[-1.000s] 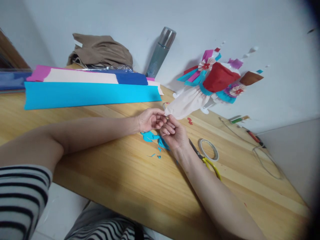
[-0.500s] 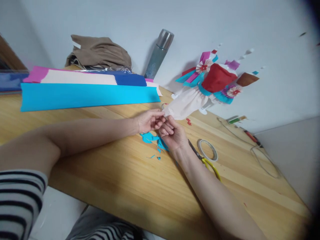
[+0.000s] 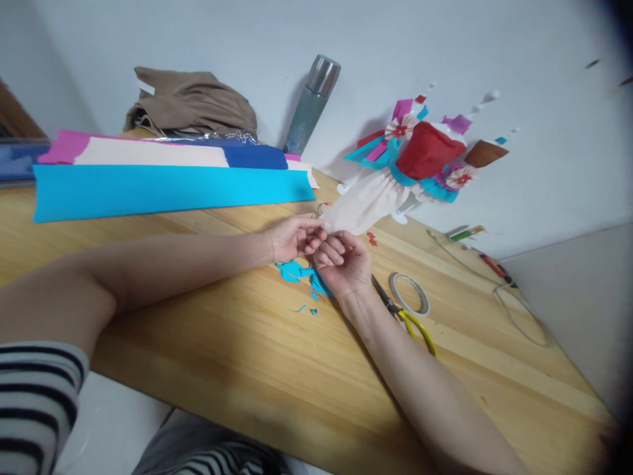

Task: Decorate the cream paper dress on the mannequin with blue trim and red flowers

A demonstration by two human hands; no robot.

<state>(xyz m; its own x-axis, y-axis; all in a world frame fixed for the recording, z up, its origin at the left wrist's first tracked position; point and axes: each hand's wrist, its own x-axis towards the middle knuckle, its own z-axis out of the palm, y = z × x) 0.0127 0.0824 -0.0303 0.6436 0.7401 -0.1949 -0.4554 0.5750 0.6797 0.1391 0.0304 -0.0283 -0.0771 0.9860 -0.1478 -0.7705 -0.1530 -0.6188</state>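
Observation:
A pale pink crepe paper skirt [image 3: 368, 203] hangs from a handmade figure with a red bodice [image 3: 430, 153]. At the skirt's lower left edge, my left hand [image 3: 301, 237] pinches the hem between thumb and finger. My right hand [image 3: 343, 262] is beside it with fingers curled in, its thumb and fingertip at the same hem. Blue paper scraps [image 3: 297, 271] lie under and beside my hands. Scissors with yellow handles [image 3: 413, 326] rest partly behind my right forearm, next to a roll of tape [image 3: 410, 295].
Rolled crepe paper in blue [image 3: 173, 191] and other colours lies at the left. Behind it are a brown cloth [image 3: 198, 102] and a leaning grey flask [image 3: 311, 105]. A cable [image 3: 514, 313], a green-labelled stick [image 3: 467, 233] and a red-and-black tool [image 3: 494, 267] lie at the right.
The view has shifted slightly. My right thumb has moved a little up and right along the hem, while my left hand stays in place.

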